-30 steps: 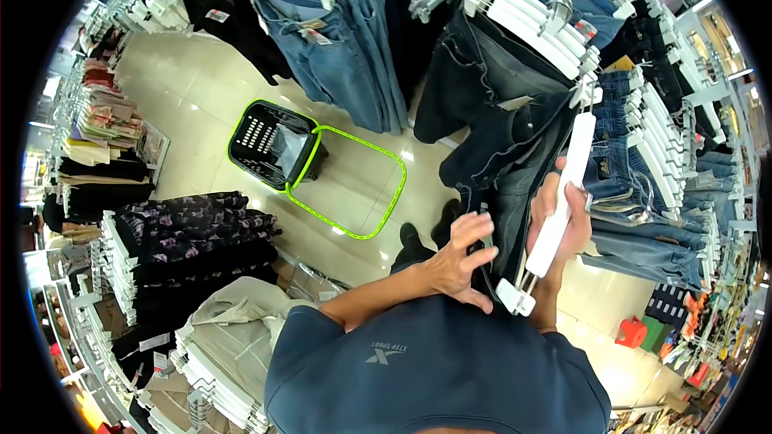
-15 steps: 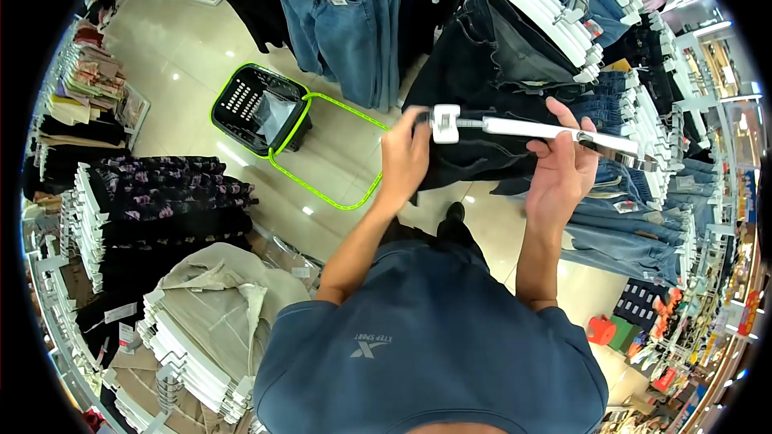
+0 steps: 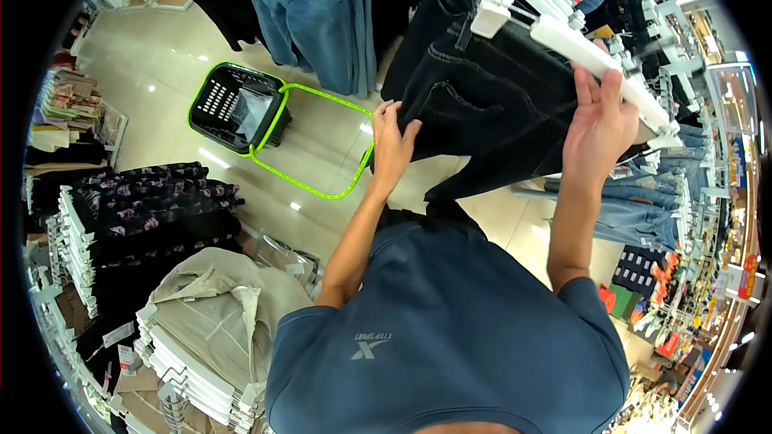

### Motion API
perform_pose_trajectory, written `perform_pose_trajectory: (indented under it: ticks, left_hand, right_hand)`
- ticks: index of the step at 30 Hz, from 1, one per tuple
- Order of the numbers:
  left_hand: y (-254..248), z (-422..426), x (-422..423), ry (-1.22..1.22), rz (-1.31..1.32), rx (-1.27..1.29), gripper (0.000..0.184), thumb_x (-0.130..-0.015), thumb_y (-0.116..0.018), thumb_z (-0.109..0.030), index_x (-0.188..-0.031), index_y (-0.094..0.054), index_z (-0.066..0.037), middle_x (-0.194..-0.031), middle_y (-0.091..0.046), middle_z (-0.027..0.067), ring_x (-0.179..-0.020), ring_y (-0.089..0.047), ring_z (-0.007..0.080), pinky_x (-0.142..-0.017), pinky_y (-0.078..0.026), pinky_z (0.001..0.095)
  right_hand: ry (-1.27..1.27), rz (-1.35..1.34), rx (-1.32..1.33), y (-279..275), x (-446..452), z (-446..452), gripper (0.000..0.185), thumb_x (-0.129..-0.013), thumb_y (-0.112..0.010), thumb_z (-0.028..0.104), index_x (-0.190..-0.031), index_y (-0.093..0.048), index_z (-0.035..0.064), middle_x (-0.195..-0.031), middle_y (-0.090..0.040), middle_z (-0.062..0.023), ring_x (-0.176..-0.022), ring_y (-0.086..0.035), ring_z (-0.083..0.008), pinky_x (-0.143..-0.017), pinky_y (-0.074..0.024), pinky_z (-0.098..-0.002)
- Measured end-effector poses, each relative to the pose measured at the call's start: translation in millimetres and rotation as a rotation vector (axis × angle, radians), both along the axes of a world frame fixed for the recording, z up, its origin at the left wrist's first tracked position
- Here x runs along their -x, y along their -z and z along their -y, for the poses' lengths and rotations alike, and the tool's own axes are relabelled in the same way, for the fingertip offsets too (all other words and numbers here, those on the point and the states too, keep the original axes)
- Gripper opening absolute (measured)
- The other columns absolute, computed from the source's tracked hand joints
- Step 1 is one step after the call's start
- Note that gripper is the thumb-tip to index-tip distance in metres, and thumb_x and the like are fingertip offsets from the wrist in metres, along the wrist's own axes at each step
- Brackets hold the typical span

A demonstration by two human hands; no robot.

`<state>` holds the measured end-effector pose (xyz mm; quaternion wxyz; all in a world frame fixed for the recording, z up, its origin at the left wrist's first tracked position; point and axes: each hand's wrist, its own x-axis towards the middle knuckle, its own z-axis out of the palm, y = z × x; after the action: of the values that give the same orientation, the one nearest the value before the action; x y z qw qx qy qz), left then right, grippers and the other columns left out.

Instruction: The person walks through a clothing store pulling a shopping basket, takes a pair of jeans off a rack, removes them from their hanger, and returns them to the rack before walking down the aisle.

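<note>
The dark blue shirt (image 3: pixel 450 329) reads "XTEP SPORT", upside down.

A pale, glossy tiled floor (image 3: pixel 161 133) runs from the upper left of the frame through the middle and shows again in patches right of the middle and towards the lower right, with thin seams and bright spots of reflected light on it. Standing on it, left of the middle, is a black shopping basket (image 3: pixel 217 101) with a bright green rim, its long green handle (image 3: pixel 331 196) stretching right over the tiles.
</note>
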<state>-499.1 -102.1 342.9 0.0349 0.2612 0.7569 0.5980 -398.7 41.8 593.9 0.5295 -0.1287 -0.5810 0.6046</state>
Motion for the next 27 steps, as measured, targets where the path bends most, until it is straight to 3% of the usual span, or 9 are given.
perform_pose_trajectory:
  ticks: [1, 2, 6, 10, 19, 21, 22, 25, 27]
  left_hand:
    - [10.7, 2.7, 0.7, 0.026, 0.002, 0.035, 0.035, -0.080, -0.065, -0.009, -0.111, -0.052, 0.002, -0.120, -0.047, 0.0209, -0.110, -0.047, 0.0378, -0.093, -0.040, 0.0389]
    - [4.5, 5.0, 1.2, 0.014, -0.052, 0.010, 0.021, -0.084, -0.059, -0.006, -0.103, -0.056, 0.001, -0.101, -0.058, 0.0226, -0.094, -0.055, 0.0393, -0.079, -0.044, 0.0409]
    - [22.1, -3.4, 6.4, -0.017, 0.097, 0.011, 0.016, -0.089, -0.050, -0.004, -0.105, -0.053, 0.000, -0.076, -0.057, 0.0277, -0.075, -0.055, 0.0460, -0.061, -0.042, 0.0461]
    - [27.4, -15.8, 15.6, -0.090, 0.220, -0.075, 0.017, -0.093, -0.046, -0.010, -0.105, -0.053, 0.000, -0.082, -0.057, 0.0266, -0.079, -0.056, 0.0435, -0.067, -0.044, 0.0415]
    - [48.6, -31.9, 24.0, -0.358, 0.125, -0.124, 0.027, -0.094, -0.045, -0.020, -0.109, -0.049, 0.002, -0.098, -0.052, 0.0185, -0.091, -0.051, 0.0317, -0.083, -0.040, 0.0358]
    - [69.8, -28.3, 9.9, -0.348, 0.238, -0.110, 0.024, -0.094, -0.045, -0.022, -0.098, -0.046, 0.002, -0.091, -0.050, 0.0150, -0.086, -0.050, 0.0263, -0.083, -0.040, 0.0356]
    - [77.5, -28.6, -2.2, -0.359, 0.282, -0.097, 0.025, -0.095, -0.043, -0.023, -0.093, -0.046, 0.001, -0.086, -0.050, 0.0178, -0.081, -0.052, 0.0314, -0.077, -0.041, 0.0380]
    - [130.4, -36.2, -37.1, -0.066, 0.423, -0.051, 0.026, -0.095, -0.040, -0.019, -0.086, -0.055, 0.000, -0.069, -0.057, 0.0143, -0.065, -0.058, 0.0257, -0.064, -0.046, 0.0368]
    - [136.5, -58.9, -48.1, 0.151, 0.489, -0.032, 0.037, -0.095, -0.041, -0.029, -0.084, -0.060, 0.001, -0.073, -0.059, 0.0140, -0.067, -0.058, 0.0240, -0.066, -0.045, 0.0362]
  right_hand:
    - [-0.009, 0.019, -0.015, -3.5, 0.9, -0.9, 0.037, -0.093, -0.053, 0.011, -0.111, -0.045, -0.0197, -0.116, -0.056, -0.0269, -0.091, -0.065, -0.0256, -0.078, -0.0579, -0.0316]
    - [-0.011, 0.026, -0.027, -3.8, 2.9, -2.8, 0.036, -0.093, -0.054, 0.010, -0.111, -0.046, -0.0197, -0.116, -0.056, -0.0271, -0.090, -0.065, -0.0253, -0.077, -0.0581, -0.0317]
    - [-0.015, -0.002, -0.035, -5.5, 20.3, -13.5, 0.031, -0.090, -0.059, 0.007, -0.104, -0.051, -0.0184, -0.107, -0.060, -0.0253, -0.084, -0.066, -0.0248, -0.073, -0.0589, -0.0309]
    - [0.081, -0.029, 0.012, 3.2, 30.3, -36.0, 0.023, -0.084, -0.067, 0.005, -0.093, -0.058, -0.0148, -0.087, -0.064, -0.0191, -0.073, -0.067, -0.0256, -0.068, -0.0581, -0.0284]
    - [0.100, -0.162, 0.217, 10.3, 33.8, -55.2, 0.018, -0.085, -0.062, -0.001, -0.093, -0.056, -0.0163, -0.094, -0.062, -0.0186, -0.083, -0.065, -0.0239, -0.081, -0.0586, -0.0343]
    - [0.108, -0.201, 0.215, 5.1, 32.4, -53.9, 0.020, -0.086, -0.061, 0.001, -0.093, -0.055, -0.0170, -0.095, -0.061, -0.0198, -0.087, -0.064, -0.0256, -0.085, -0.0570, -0.0363]
    - [0.105, -0.221, 0.218, 3.3, 30.7, -55.5, 0.020, -0.087, -0.060, 0.001, -0.093, -0.055, -0.0173, -0.096, -0.061, -0.0202, -0.088, -0.064, -0.0262, -0.086, -0.0565, -0.0368]
    - [0.105, -0.213, 0.177, -9.1, 24.7, -48.3, 0.024, -0.090, -0.057, 0.006, -0.094, -0.055, -0.0177, -0.098, -0.061, -0.0209, -0.092, -0.064, -0.0289, -0.091, -0.0541, -0.0394]
    - [0.102, -0.243, 0.164, -17.2, 20.4, -44.6, 0.023, -0.091, -0.056, 0.006, -0.093, -0.056, -0.0175, -0.099, -0.061, -0.0208, -0.093, -0.063, -0.0295, -0.092, -0.0534, -0.0395]
